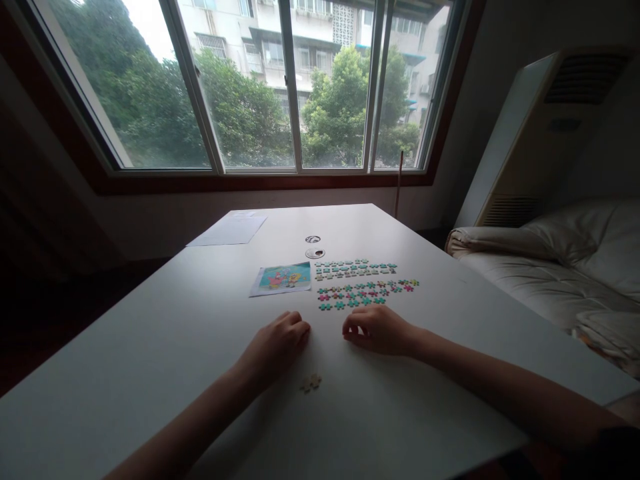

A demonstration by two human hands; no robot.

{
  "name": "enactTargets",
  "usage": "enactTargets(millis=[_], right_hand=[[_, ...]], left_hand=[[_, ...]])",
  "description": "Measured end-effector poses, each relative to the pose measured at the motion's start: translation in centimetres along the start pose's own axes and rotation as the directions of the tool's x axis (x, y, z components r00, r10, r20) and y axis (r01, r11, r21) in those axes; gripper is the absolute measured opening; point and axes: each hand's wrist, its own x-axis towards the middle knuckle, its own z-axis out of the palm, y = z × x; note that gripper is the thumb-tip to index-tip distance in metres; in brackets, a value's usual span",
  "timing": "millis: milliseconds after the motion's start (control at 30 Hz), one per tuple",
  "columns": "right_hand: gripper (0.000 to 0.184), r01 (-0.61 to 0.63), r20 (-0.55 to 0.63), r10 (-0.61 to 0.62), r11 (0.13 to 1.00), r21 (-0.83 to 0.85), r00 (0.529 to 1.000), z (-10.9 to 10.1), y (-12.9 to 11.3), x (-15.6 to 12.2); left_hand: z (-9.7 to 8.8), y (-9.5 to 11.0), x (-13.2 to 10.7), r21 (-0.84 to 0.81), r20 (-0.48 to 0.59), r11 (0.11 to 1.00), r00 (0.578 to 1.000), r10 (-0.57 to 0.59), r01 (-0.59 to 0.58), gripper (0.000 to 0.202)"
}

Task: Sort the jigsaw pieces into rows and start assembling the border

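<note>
My left hand rests on the white table, its fingers curled closed; whatever may be inside is hidden. Across from it, my right hand has its fingertips bent down and drawn together near the tabletop, and I cannot make out anything between them. Beyond the right hand lie rows of loose jigsaw pieces, mostly teal with some pink and yellow. Closer to me, below the left hand, a few pale jigsaw pieces lie together. A colourful cartoon picture sheet is left of the rows.
Two small round items lie behind the jigsaw rows. White paper is at the table's far left corner. A pale sofa and a tall floor-standing unit stand to the right. A wide window is ahead.
</note>
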Motion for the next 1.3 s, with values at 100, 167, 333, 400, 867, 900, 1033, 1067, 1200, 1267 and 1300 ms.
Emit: enactTargets(millis=[100, 167, 333, 400, 867, 900, 1033, 1067, 1200, 1267, 1300], right_hand=[[0.007, 0.008, 0.0, -0.008, 1.0, -0.007, 1.0, -0.1, 0.0, 0.0], [0.008, 0.011, -0.007, -0.011, 1.0, -0.008, 1.0, -0.1, -0.1, 0.1], [0.009, -0.011, -0.09, 0.009, 1.0, -0.013, 0.996, 0.2, -0.6, 0.1], [0.009, -0.033, -0.143, 0.032, 0.999, -0.001, 0.989, 0.4, -0.9, 0.1], [0.032, -0.024, -0.334, 0.014, 0.999, -0.027, 0.942, 0.7, -3.1, 0.2], [0.031, -0.017, -0.335, 0.004, 0.999, -0.035, 0.942, 0.7, -3.1, 0.2], [0.029, -0.005, -0.345, -0.015, 0.998, -0.059, 0.938, 0.7, -3.1, 0.1], [0.028, -0.004, -0.348, -0.018, 0.998, -0.064, 0.937, 0.8, -3.1, 0.1], [0.025, 0.0, -0.353, -0.031, 0.996, -0.086, 0.935, 0.8, -3.1, 0.1], [0.024, 0.004, -0.352, -0.036, 0.996, -0.09, 0.935, 0.7, -3.0, 0.1], [0.023, 0.004, -0.354, -0.035, 0.996, -0.089, 0.935, 0.7, -2.9, 0.1]], left_hand=[[-0.2, 0.1, 0.0, 0.054, 0.02, 0.998, 1.0, 0.021, -0.022, 0.023], [-0.3, 0.1, 0.0, 0.042, -0.025, 0.999, 1.0, 0.002, -0.001, 0.021], [0.2, -0.1, 0.4, -0.292, -0.179, 0.954, 0.975, -0.131, 0.074, 0.022], [0.4, 0.1, 0.7, -0.506, -0.123, 0.853, 0.968, -0.22, 0.129, 0.022], [0.3, 2.5, 0.9, -0.86, 0.126, 0.43, 0.93, -0.344, 0.276, 0.029], [0.3, 2.5, 0.8, -0.858, 0.126, 0.434, 0.932, -0.34, 0.274, 0.029], [0.2, 2.7, 0.7, -0.854, 0.126, 0.443, 0.935, -0.332, 0.272, 0.029], [0.2, 2.7, 0.7, -0.853, 0.127, 0.446, 0.937, -0.326, 0.271, 0.029], [0.3, 2.7, 0.7, -0.84, 0.118, 0.472, 0.94, -0.32, 0.267, 0.03], [0.3, 2.6, 0.8, -0.819, 0.103, 0.513, 0.945, -0.31, 0.258, 0.031], [0.3, 2.4, 0.7, -0.799, 0.089, 0.547, 0.95, -0.301, 0.248, 0.032]])
